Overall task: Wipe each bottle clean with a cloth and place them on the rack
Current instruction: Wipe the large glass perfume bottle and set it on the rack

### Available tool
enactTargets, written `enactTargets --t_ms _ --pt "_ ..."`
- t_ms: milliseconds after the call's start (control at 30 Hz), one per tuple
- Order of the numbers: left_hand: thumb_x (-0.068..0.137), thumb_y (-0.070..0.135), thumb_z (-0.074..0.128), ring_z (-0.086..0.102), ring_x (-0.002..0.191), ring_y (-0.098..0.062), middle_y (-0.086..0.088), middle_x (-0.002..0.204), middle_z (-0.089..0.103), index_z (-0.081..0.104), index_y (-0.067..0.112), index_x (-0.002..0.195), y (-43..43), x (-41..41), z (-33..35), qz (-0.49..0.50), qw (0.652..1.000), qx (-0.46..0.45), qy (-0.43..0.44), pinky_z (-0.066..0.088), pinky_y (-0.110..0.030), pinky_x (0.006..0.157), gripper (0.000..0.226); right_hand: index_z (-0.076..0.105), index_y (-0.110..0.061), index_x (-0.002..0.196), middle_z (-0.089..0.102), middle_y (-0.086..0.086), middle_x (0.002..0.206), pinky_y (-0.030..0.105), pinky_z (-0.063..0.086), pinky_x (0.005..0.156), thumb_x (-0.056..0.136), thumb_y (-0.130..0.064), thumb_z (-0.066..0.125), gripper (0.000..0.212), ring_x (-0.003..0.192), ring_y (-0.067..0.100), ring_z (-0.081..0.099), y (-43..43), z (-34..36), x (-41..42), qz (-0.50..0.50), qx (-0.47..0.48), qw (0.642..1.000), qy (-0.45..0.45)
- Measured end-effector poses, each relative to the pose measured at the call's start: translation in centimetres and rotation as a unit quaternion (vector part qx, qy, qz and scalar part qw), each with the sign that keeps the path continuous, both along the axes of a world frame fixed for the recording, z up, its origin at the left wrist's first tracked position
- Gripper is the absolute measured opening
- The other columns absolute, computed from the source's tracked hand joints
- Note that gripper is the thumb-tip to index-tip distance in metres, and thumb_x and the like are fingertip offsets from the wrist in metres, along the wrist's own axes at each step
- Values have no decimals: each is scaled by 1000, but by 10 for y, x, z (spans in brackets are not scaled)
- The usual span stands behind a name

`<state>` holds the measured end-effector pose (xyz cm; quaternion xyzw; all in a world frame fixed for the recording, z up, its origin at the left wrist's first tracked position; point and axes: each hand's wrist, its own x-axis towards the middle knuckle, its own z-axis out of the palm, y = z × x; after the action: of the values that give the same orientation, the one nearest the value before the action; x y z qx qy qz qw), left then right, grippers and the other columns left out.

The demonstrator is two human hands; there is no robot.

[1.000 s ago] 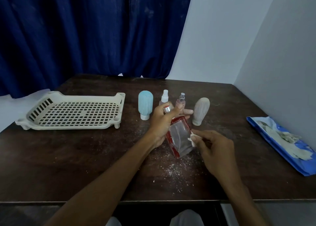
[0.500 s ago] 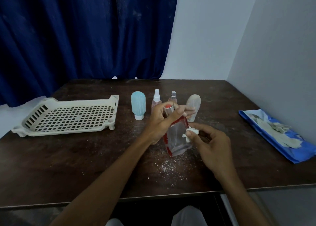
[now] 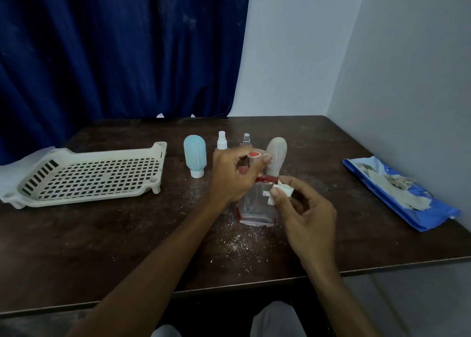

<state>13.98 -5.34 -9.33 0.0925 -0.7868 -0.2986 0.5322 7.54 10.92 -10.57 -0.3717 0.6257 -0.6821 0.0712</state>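
Centrally, a flat, clear bottle (image 3: 256,206) with red edges and a red-topped cap is held upright over the middle of the dark, wood-grained table (image 3: 102,247); whether its base touches the tabletop cannot be told. Its neck and cap are gripped by the curled fingers of the left hand (image 3: 234,176). A small crumpled white cloth (image 3: 281,190) is pinched between the thumb and fingers of the right hand (image 3: 305,214) and pressed against the bottle's upper right shoulder. Just behind, four bottles are stood in a row: a rounded pale-blue bottle (image 3: 195,156) on its white cap, a white-capped spray bottle (image 3: 222,140), a silver-capped spray bottle (image 3: 246,140) and a rounded matte grey bottle (image 3: 276,156). A cream plastic rack (image 3: 89,176) with a perforated grid floor is set at the left. Pale gritty specks (image 3: 242,242) are scattered near the bottle. A glossy blue wipe pack (image 3: 397,191) lies at the right.
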Motion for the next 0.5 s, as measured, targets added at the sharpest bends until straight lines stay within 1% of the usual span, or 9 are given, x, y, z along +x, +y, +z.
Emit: enactTargets --t_ms 67,167,233,300,367,433,500 --pt "95 41 62 72 67 -22 -7 77 75 76 3 89 1 1 -4 40 999 10 22 56 -46 58 40 71 -30 106 73 -8 101 20 58 74 84 -22 76 24 86 1 71 1 -1 9 -22 -13 999 22" --pt "97 46 57 71 65 -22 -6 77 74 75 7 90 7 4 -7 49 996 64 26 57 -47 56 43 70 -35 107 71 -14 104 26 59 77 83 -25 77 27 93 3 70 2 -3 17 -49 -17 997 57" --pt "99 42 54 73 71 -15 1 82 75 73 11 93 20 8 -6 44 993 112 6 60 -45 64 37 70 -35 108 70 -16 105 28 58 79 83 -25 77 28 95 3 69 2 -3 20 -60 -17 995 81" --pt "100 38 53 72 80 -9 5 88 75 69 11 95 36 10 -7 33 985 169 -14 60 -37 75 32 72 -29 109 70 -17 106 23 56 82 83 -22 78 28 97 1 68 1 -3 25 -71 -18 990 120" --pt "100 39 54 71 86 -11 6 93 76 68 13 95 46 12 -6 12 974 226 -12 58 -35 80 29 74 -22 110 69 -14 107 22 55 84 84 -20 77 26 99 1 67 0 -2 30 -73 -24 986 150" --pt "100 39 54 71 90 -16 3 97 77 69 15 94 46 13 -3 -13 962 274 7 56 -34 83 28 74 -19 111 70 -13 108 23 55 85 85 -19 77 27 101 3 67 -4 0 34 -63 -32 986 151" --pt "101 35 50 71 94 -21 -6 101 77 68 6 94 39 12 -1 -73 940 332 31 55 -31 85 34 75 -19 111 70 -13 108 21 54 86 84 -19 78 27 101 2 67 -7 3 36 -50 -35 987 149"
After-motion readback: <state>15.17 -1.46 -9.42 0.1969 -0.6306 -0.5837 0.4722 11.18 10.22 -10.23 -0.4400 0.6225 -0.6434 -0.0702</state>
